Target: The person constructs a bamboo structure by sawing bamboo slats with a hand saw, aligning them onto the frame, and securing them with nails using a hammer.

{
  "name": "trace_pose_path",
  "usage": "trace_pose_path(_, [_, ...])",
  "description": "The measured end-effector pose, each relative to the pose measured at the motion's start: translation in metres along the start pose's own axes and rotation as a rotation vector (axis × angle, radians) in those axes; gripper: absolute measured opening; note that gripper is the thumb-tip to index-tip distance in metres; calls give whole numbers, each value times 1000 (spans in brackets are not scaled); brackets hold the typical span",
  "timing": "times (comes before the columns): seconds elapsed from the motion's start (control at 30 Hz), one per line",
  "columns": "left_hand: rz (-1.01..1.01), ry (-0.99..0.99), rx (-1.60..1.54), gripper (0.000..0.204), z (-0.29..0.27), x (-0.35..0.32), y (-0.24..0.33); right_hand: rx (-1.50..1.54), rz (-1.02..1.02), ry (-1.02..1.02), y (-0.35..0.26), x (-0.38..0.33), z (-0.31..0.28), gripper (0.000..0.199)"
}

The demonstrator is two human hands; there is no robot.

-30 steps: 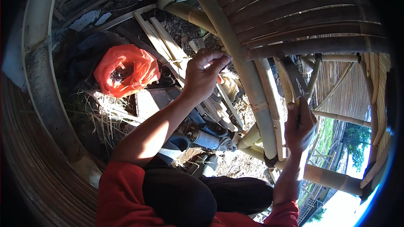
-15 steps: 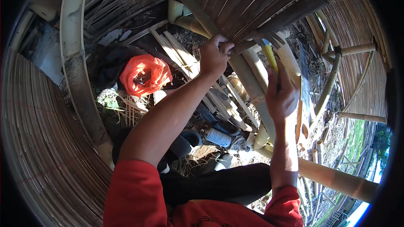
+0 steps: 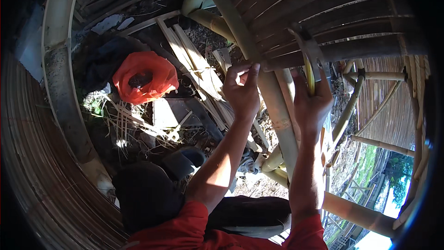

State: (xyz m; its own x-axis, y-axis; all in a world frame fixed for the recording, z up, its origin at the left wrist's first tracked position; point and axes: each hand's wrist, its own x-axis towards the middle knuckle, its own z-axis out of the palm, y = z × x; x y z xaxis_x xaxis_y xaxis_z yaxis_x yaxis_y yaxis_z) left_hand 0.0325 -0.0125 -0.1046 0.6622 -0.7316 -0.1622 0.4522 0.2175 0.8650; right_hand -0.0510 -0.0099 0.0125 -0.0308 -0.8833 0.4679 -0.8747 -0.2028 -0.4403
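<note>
My right hand (image 3: 314, 104) is wrapped round a claw hammer (image 3: 310, 75) with a yellow handle. Its metal head is raised over the edge of a panel of dark bamboo slats (image 3: 351, 30). To the left, my left hand (image 3: 243, 93) has thumb and forefinger pinched together at the end of the lowest slat, where it meets a thick bamboo pole (image 3: 280, 113). Whatever those fingertips hold is too small to make out. The hammer head stands apart from my left fingers.
An orange-red plastic bag (image 3: 157, 76) stands open on the ground at the left, beside split bamboo strips (image 3: 185, 62). A curved bamboo piece (image 3: 58, 60) rises at far left, near a slatted surface (image 3: 41, 157). A horizontal bamboo pole (image 3: 356, 213) crosses at lower right.
The hammer has drawn away from the slat's end, up and to the right, its head now turned upward. My left hand stays pinched at the slat end. The whole view has shifted.
</note>
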Motion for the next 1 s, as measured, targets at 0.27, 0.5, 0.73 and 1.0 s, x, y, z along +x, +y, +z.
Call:
trace_pose_path(0.27, [-272,121,-206,16,1,-8,-9,-32,-13,139,-16,2,29,27])
trace_pose_path(0.5, [-153,87,-241,15,11,-12,-19,-288,-204,132,-15,6,22,17])
trace_pose_path(0.73, [-6,45,-26,17,18,-19,-20,-55,-221,65,18,11,26,25])
trace_pose_path(1.0, [151,159,-71,21,29,-22,-38,-185,-369,54,12,17,15,20])
